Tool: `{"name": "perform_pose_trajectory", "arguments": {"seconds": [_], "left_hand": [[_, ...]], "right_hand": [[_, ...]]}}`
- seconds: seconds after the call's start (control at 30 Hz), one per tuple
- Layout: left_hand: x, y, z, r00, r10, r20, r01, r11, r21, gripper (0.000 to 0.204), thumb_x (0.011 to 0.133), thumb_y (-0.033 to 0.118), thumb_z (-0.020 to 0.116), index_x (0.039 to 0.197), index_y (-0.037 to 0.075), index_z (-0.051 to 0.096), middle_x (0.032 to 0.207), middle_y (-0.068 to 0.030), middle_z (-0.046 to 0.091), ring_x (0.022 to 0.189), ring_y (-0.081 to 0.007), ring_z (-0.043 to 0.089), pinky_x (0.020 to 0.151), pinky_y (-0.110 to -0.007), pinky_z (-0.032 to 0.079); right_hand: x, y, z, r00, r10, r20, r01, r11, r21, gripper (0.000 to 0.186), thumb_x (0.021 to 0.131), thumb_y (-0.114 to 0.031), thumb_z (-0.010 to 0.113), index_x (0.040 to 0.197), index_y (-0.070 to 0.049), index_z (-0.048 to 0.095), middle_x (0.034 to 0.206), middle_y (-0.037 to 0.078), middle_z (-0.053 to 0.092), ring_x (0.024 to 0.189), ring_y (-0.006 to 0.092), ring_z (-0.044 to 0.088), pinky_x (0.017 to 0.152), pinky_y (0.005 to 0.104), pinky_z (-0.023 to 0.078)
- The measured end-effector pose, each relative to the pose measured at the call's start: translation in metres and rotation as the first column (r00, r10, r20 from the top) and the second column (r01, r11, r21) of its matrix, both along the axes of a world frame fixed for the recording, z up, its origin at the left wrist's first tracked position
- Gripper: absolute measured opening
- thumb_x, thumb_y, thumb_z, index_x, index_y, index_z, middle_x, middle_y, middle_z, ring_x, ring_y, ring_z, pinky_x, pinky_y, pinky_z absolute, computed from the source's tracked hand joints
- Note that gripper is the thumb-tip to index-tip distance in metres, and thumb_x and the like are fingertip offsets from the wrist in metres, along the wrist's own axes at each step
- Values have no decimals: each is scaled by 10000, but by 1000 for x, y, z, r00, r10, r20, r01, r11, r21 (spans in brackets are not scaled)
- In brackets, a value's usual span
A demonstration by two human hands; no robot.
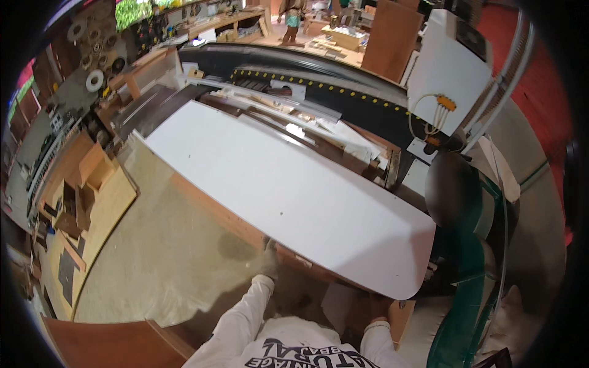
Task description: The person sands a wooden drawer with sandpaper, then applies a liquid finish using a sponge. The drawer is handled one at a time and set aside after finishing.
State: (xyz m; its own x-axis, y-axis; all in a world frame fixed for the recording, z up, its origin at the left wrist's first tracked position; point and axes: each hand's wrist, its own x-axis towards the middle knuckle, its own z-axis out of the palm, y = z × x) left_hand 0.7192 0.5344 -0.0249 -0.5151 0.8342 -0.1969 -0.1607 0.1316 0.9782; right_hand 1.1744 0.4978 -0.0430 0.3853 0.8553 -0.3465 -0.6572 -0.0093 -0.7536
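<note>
A long white panel with a rounded near right corner stretches across the middle, from far left to near right. At its near long edge is my left hand, which looks gloved, with its fingers closed on the rim. My right hand is in shadow at the panel's near right end; its fingers are hidden by the edge. A co-worker in green stands at the right end, one hand close to the panel's edge.
Behind the panel runs a long black machine beam with yellow marks, and a white machine housing rises at the right. Wooden boxes on a plywood board lie left. A brown board is near left. Another person stands far back.
</note>
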Motion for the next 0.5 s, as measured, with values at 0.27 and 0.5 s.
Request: {"name": "perform_pose_trajectory", "arguments": {"seconds": [0.27, 0.5], "left_hand": [[18, 38, -47, 566, 203, 799, -83, 978, -190, 863, 887, 839, 485, 1473, 207, 465, 1443, -98, 497, 1310, -360, 509, 1035, -589, 470], [6, 53, -33, 548, 120, 828, -50, 993, -110, 807, 902, 734, 512, 1423, 119, 509, 1422, -156, 531, 1309, -366, 516, 1069, -605, 438]], "right_hand": [[17, -8, -39, 982, -13, -187, 16, 1000, 15, 458, 1036, -403, 562, 1364, -84, 542, 1387, 96, 574, 1246, 288, 557, 1051, 488, 490], [13, -4, -56, 961, 4, -278, 12, 998, 56, 359, 1061, -352, 525, 1274, -73, 597, 1291, 97, 631, 1157, 256, 610, 991, 453, 535]]}}
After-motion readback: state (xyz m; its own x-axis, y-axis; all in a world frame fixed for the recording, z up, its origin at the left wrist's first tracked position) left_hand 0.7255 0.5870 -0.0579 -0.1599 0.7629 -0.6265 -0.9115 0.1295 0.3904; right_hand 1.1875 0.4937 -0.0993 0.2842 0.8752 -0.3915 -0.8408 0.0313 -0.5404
